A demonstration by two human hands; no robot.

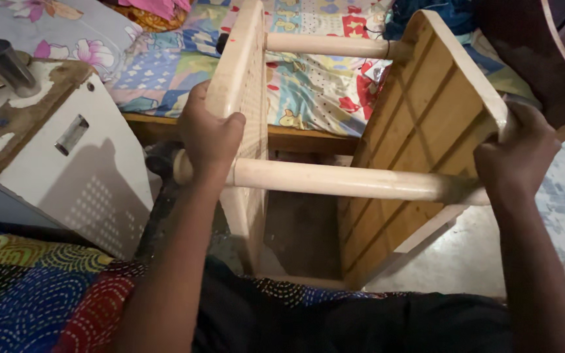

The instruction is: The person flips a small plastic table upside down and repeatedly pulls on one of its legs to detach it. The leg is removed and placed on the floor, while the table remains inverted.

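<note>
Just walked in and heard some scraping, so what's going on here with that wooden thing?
A person is holding a small wooden stool tipped on its side in front of them. Their left hand grips one pale side frame above a round rung, and their right hand grips the edge of the slatted panel. Behind it is a bed with a patterned sheet; a white cabinet stands to the left.

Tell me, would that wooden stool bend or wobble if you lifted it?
The wooden stool probably stays stiff: thick planks joined by round rungs. It is likely fairly heavy, since the left hand and right hand both grip it.
</note>
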